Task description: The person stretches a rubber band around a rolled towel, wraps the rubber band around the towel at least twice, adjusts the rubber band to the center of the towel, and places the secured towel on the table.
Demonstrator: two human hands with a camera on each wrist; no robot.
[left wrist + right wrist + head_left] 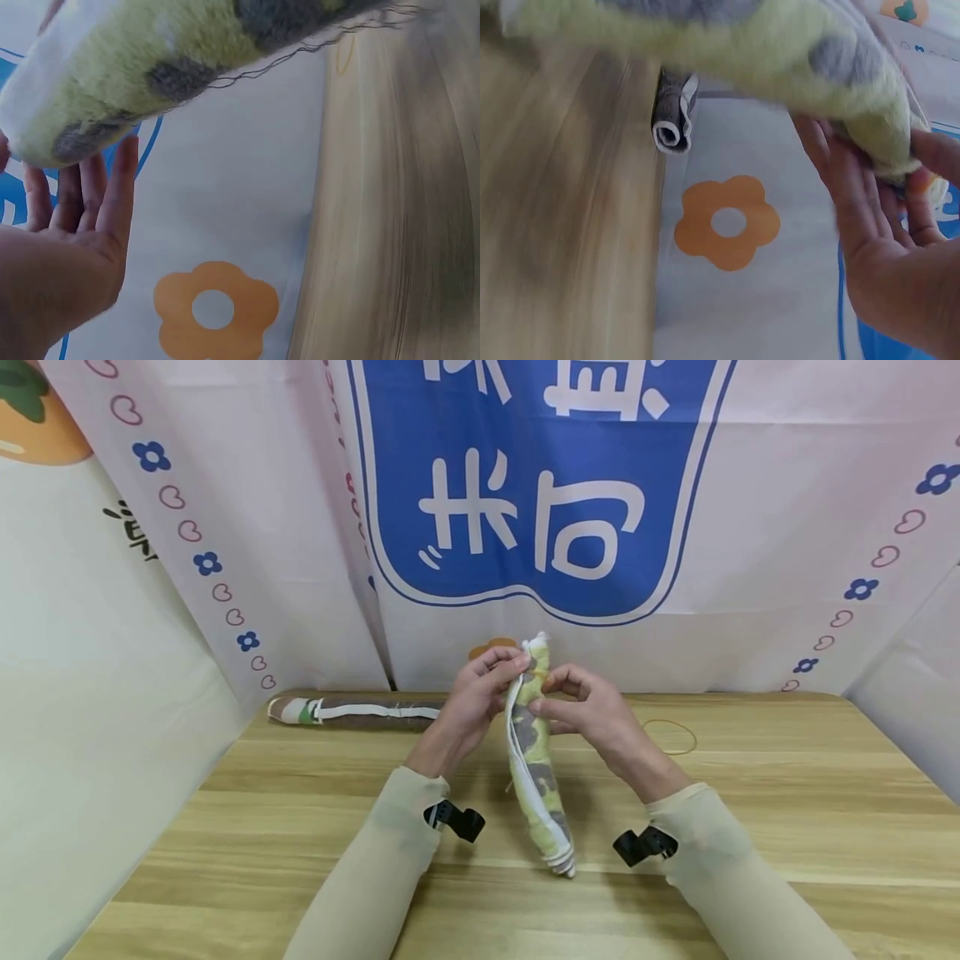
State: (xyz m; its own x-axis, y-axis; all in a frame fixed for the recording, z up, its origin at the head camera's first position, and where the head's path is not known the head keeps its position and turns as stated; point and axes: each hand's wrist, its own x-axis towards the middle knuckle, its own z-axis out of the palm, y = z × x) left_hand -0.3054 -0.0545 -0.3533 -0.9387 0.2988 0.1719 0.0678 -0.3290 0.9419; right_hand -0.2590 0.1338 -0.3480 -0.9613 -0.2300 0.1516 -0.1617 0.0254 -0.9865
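A rolled towel (534,739), yellow-green with grey patches and a white edge strip, stands tilted in the middle of the head view, upper end away from me. My left hand (468,702) pinches it near that upper end from the left. From the right, my right hand (603,714) grips it slightly lower between thumb and fingers. A thin orange-yellow band shows around the towel by the fingers. In the left wrist view the plush roll (172,60) passes above the left fingers; in the right wrist view the right fingers curl around the roll's end (877,127).
A second rolled towel (367,712), dark brown with a white edge and a green patch, lies along the table's back left. One rubber band (670,737) lies on the wooden table (787,827) at the right. Printed cloth (697,660) hangs behind the table.
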